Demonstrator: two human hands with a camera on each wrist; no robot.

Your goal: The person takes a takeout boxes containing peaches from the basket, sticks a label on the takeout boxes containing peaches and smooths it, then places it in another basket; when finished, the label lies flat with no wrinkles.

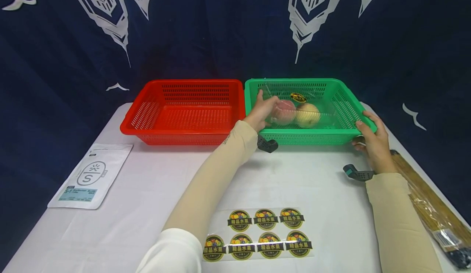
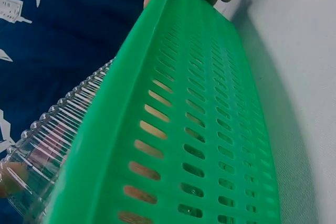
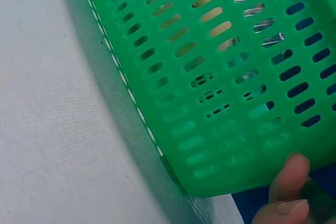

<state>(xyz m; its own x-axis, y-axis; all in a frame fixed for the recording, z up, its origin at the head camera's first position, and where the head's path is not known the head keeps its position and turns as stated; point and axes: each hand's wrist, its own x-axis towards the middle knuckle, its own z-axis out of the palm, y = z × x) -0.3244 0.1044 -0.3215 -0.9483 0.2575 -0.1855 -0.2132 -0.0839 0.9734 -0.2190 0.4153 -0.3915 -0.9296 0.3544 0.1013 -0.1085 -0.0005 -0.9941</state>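
In the head view my left hand [image 1: 262, 111] reaches over the front rim of the green basket [image 1: 309, 137] and grips the left end of a clear plastic fruit box [image 1: 327, 109]. Through its transparent side show a pinkish-red fruit [image 1: 284, 112] and a yellowish fruit [image 1: 308, 115]; a black and gold sticker [image 1: 298, 97] is on top. The ridged edge of the box also rises past the basket rim in the left wrist view. My right hand [image 1: 375, 140] holds the basket's front right corner, thumb over the rim and other fingers lower down outside.
A red basket [image 1: 184, 137] stands directly left of the green one. Nearer me lies a clear sheet with several round fruit stickers [image 1: 268, 240]. A white pouch [image 1: 92, 177] is at the left edge, and a long brown packaged item [image 1: 430, 195] lies beside my right arm.
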